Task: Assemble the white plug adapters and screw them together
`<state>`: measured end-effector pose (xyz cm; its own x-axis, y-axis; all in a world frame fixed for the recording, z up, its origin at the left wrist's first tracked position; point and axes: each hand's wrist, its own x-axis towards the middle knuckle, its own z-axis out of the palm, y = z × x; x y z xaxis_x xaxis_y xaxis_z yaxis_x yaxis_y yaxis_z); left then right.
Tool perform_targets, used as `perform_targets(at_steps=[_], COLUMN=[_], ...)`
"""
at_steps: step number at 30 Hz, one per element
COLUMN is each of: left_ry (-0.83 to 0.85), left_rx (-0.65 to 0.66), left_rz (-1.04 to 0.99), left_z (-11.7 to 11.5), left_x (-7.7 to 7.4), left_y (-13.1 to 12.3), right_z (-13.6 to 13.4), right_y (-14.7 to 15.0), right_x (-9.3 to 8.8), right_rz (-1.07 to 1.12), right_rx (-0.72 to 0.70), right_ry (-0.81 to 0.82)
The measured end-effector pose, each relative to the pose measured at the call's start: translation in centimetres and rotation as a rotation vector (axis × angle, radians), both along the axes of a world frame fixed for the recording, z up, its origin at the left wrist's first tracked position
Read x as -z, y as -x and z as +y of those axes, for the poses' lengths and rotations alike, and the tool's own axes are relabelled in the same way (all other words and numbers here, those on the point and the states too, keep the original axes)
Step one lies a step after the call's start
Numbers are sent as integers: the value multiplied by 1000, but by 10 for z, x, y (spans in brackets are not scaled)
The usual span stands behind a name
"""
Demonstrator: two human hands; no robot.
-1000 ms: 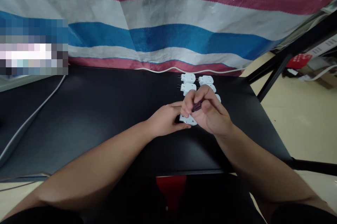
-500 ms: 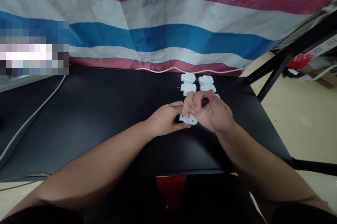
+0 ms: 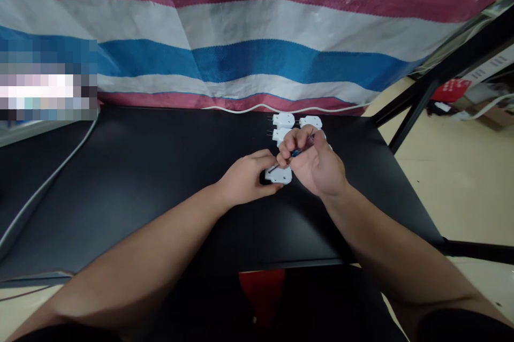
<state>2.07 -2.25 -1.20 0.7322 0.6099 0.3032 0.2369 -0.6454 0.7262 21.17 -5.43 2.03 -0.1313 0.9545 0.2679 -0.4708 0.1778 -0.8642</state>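
My left hand (image 3: 249, 177) grips a small white plastic housing (image 3: 281, 175) against the table, thumb on the near side and fingers on the far side. Dark holes show on its upper face. My right hand (image 3: 315, 162) is closed around a screwdriver (image 3: 296, 153) with a dark, bluish handle. Its thin shaft slants down to the left, and the tip is at a hole near the housing's left end. Just beyond my hands sit several similar white housings (image 3: 283, 120) in two columns, with thin metal pins pointing left. My right hand partly hides them.
The black table (image 3: 140, 181) has a white cable (image 3: 52, 171) on its left and another thin white cable (image 3: 257, 109) along its back edge. Behind hangs a striped plastic sheet (image 3: 249, 58). A black metal frame (image 3: 409, 117) stands at the right.
The screwdriver has tilted, so its shaft now shows; before, mainly the handle end was visible in my right hand. My left hand still holds the housing, and the view has shifted slightly.
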Motion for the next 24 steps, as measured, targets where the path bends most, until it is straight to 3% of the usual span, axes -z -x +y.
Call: perform_targets(at_steps=[6, 10, 20, 24], left_ry=[41, 29, 51, 57], left_rx=[135, 188, 81, 95], left_rz=[-43, -69, 1, -32], left_z=[-3, -7, -12, -10], left_x=[2, 0, -3, -5], left_y=[-1, -4, -11, -9], right_z=[-6, -12, -6, -9], right_y=[-2, -1, 7, 12], right_x=[2, 4, -5, -7], right_rz=[-101, -98, -99, -58], right_rx=[-218, -297, -178, -161], right_ry=[-200, -245, -164, -98])
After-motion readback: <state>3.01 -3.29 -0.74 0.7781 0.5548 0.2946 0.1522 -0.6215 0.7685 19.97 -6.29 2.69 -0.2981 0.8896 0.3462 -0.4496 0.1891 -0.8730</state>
